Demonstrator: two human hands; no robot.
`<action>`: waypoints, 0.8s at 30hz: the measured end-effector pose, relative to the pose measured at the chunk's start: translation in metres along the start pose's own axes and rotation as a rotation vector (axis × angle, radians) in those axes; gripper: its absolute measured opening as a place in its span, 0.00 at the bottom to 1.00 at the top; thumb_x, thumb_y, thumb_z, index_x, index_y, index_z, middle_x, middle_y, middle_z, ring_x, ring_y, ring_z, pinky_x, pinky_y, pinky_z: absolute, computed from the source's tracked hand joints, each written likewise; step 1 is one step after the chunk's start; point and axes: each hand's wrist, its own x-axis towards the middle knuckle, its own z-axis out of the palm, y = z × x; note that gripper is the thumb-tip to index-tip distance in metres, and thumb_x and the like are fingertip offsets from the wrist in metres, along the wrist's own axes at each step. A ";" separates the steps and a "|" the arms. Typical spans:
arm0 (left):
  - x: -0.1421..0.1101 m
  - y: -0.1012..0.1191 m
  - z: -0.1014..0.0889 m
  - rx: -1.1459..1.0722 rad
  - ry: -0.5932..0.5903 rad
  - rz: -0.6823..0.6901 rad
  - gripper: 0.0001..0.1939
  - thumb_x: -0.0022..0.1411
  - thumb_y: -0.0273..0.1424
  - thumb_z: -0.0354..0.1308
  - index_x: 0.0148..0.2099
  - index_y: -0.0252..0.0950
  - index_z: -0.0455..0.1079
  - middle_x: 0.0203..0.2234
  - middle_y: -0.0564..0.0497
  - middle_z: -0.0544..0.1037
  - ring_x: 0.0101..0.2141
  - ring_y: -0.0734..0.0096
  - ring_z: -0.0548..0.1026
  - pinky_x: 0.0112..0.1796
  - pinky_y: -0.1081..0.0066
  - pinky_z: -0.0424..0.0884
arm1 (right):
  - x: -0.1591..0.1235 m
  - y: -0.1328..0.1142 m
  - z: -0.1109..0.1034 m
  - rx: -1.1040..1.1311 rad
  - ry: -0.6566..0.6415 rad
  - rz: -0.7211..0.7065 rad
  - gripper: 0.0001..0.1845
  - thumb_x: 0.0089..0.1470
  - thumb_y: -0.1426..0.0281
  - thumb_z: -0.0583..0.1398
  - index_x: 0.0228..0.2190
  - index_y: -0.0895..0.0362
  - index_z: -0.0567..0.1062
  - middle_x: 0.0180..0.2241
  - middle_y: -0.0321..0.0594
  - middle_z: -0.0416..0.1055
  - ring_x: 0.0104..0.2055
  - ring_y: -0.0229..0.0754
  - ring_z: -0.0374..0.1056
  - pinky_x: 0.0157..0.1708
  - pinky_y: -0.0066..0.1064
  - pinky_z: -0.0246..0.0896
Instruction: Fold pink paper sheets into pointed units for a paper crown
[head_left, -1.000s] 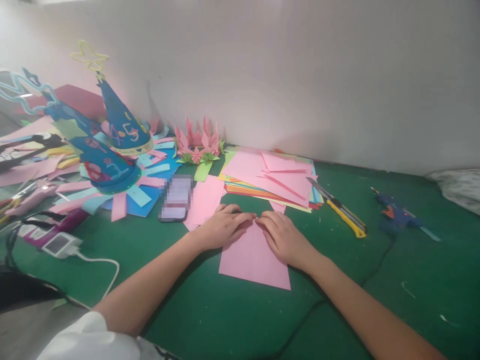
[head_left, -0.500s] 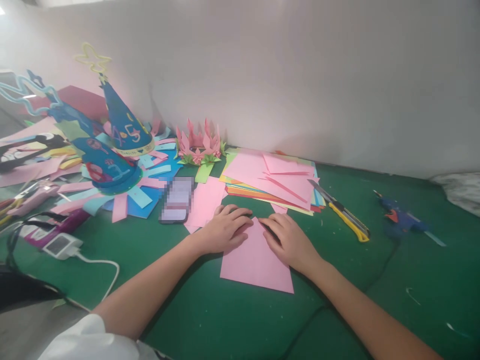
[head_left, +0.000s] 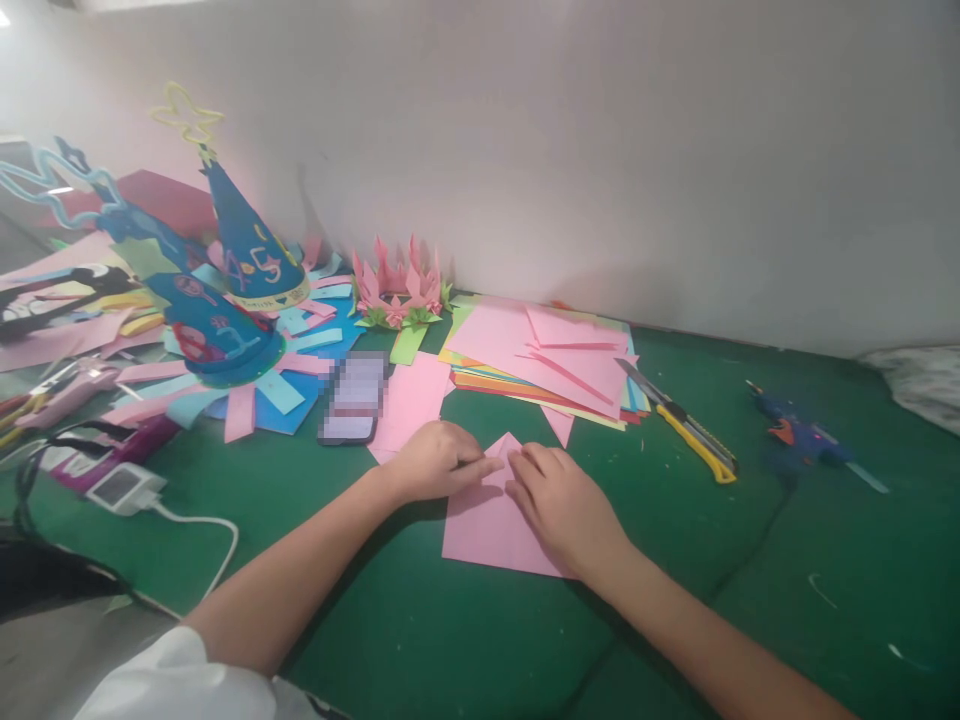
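Note:
A folded sheet of pink paper (head_left: pixel 484 535) lies on the green table, its pointed top facing away from me. My left hand (head_left: pixel 439 462) is closed at the paper's left edge, with its thumb and forefinger reaching onto the sheet near the point. Across from it, my right hand (head_left: pixel 566 500) has its fingers bent against the right side of the fold and covers the right part of the sheet. The fingertips of both hands are close together just below the point.
Behind my hands lies a stack of coloured paper (head_left: pixel 540 350). A yellow utility knife (head_left: pixel 694 435) and a blue glue gun (head_left: pixel 810 435) are to the right. A phone (head_left: pixel 356 398), a pink paper crown (head_left: pixel 401 285) and blue cone hats (head_left: pixel 247 235) sit to the left.
Both hands have come slightly towards me from the paper's tip, which now shows above them. My left fingers have curled in, and my right hand lies further over the sheet.

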 end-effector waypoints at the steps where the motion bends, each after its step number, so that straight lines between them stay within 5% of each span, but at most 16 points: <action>1: -0.001 -0.001 0.001 -0.029 0.028 -0.067 0.28 0.67 0.40 0.45 0.18 0.33 0.66 0.15 0.52 0.71 0.20 0.77 0.69 0.26 0.76 0.61 | -0.001 -0.005 0.000 -0.019 0.008 -0.017 0.20 0.60 0.63 0.51 0.48 0.62 0.69 0.39 0.52 0.70 0.37 0.48 0.64 0.36 0.39 0.63; 4: -0.002 -0.005 0.003 -0.096 0.172 -0.222 0.31 0.68 0.41 0.42 0.16 0.33 0.65 0.13 0.53 0.70 0.18 0.79 0.68 0.25 0.77 0.61 | -0.003 -0.018 0.002 -0.043 -0.007 -0.062 0.29 0.56 0.55 0.55 0.54 0.59 0.65 0.48 0.58 0.67 0.45 0.55 0.63 0.42 0.47 0.62; 7: -0.001 -0.010 0.004 -0.087 0.243 -0.160 0.29 0.68 0.40 0.41 0.19 0.33 0.67 0.16 0.52 0.72 0.20 0.77 0.69 0.28 0.75 0.64 | -0.003 -0.020 0.005 0.033 -0.069 -0.144 0.33 0.53 0.52 0.56 0.55 0.58 0.65 0.55 0.59 0.61 0.56 0.61 0.56 0.51 0.53 0.55; 13: 0.002 -0.009 -0.003 -0.122 0.028 0.225 0.17 0.67 0.34 0.46 0.32 0.33 0.73 0.36 0.44 0.76 0.39 0.69 0.73 0.43 0.69 0.68 | 0.007 -0.004 -0.008 0.302 -0.256 -0.296 0.23 0.59 0.57 0.51 0.53 0.53 0.66 0.58 0.49 0.58 0.62 0.52 0.48 0.59 0.54 0.45; 18: 0.001 -0.006 -0.003 -0.154 -0.021 0.250 0.15 0.67 0.32 0.44 0.36 0.32 0.71 0.40 0.42 0.74 0.44 0.67 0.70 0.47 0.67 0.66 | 0.009 -0.001 -0.020 0.422 -0.313 -0.333 0.12 0.61 0.64 0.51 0.38 0.53 0.73 0.50 0.42 0.67 0.58 0.46 0.55 0.61 0.55 0.37; 24: 0.001 -0.009 -0.003 -0.129 -0.073 0.211 0.12 0.67 0.30 0.44 0.37 0.33 0.68 0.38 0.44 0.74 0.41 0.68 0.71 0.45 0.68 0.67 | 0.007 -0.003 -0.026 0.438 -0.291 -0.383 0.11 0.57 0.76 0.51 0.36 0.53 0.71 0.48 0.39 0.69 0.56 0.44 0.56 0.61 0.51 0.39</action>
